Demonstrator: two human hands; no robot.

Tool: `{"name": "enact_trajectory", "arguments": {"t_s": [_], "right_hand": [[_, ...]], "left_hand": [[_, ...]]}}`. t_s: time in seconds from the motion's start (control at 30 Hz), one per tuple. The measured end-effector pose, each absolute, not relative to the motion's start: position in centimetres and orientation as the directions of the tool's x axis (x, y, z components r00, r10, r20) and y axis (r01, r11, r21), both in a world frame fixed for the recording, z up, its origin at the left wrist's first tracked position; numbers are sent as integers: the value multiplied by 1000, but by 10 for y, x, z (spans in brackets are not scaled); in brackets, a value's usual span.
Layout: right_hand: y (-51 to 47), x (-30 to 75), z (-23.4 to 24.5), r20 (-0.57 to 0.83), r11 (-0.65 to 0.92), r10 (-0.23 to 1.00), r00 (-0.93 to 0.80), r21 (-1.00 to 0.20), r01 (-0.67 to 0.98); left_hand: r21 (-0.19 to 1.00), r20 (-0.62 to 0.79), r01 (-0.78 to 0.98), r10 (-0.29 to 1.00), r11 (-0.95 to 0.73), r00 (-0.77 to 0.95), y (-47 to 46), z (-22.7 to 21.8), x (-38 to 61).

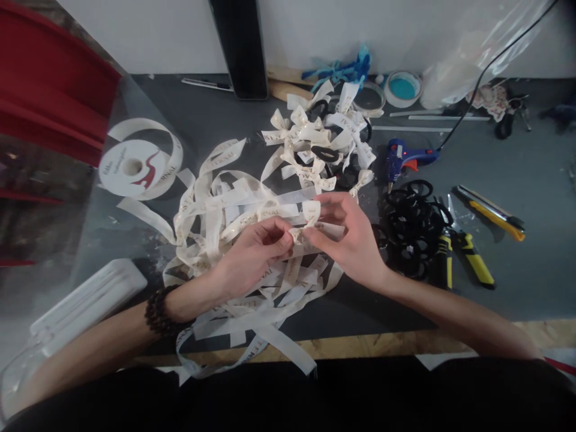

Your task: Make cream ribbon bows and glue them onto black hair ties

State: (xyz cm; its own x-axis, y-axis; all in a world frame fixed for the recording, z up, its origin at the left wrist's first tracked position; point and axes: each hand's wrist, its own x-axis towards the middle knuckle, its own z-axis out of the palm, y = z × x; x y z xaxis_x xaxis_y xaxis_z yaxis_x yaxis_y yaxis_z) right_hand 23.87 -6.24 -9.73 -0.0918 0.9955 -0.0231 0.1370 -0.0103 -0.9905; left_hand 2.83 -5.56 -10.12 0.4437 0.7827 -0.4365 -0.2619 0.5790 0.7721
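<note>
Between both hands is a cream printed ribbon (311, 211), bent into a loop with a twisted middle, like a bow. My left hand (258, 249) pinches its left side between thumb and fingertips. Thumb and fingers of my right hand (348, 237) close on its right side. Beneath them lies a heap of loose cream ribbon (211, 210) with dark lettering, trailing over the table's front edge. Just beyond my hands sits a pile of finished-looking ribbon bows (310, 135), mixed with black hair ties (324, 154).
A ribbon spool (132, 168) lies left, a white power strip (90, 306) front left. To the right are a blue glue gun (398, 157) with a cable, black hair ties (407, 222), yellow-handled pliers (444, 261) and a yellow cutter (490, 213). A phone (243, 54) leans behind.
</note>
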Motion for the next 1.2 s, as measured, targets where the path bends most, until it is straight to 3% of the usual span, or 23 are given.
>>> {"name": "enact_trajectory", "arguments": {"t_s": [0.1,0.2,0.33,0.4,0.6,0.83,1.2], "right_hand": [[-65,239,-92,136,148,989,-65,-952,266],[-66,240,-87,325,317,944,-60,-840,440],[-68,238,-85,463,497,860,-213,-672,549],[-69,236,-87,451,510,856,-253,-653,560],[-70,236,-92,323,385,923,-208,-772,506],[-70,237,-89,281,338,939,-197,-852,399],[-67,237,-93,94,151,975,-203,-946,288]], "left_hand": [[836,-398,-193,809,514,432,-56,-101,30],[876,-373,-141,832,462,411,-56,-101,31],[891,-367,-132,860,435,355,-57,-102,29],[926,-313,-96,886,364,341,-58,-102,28],[991,-130,61,959,119,250,-59,-97,26],[990,-133,62,973,123,189,-59,-91,27],[973,-214,123,958,193,193,-60,-88,30]]}}
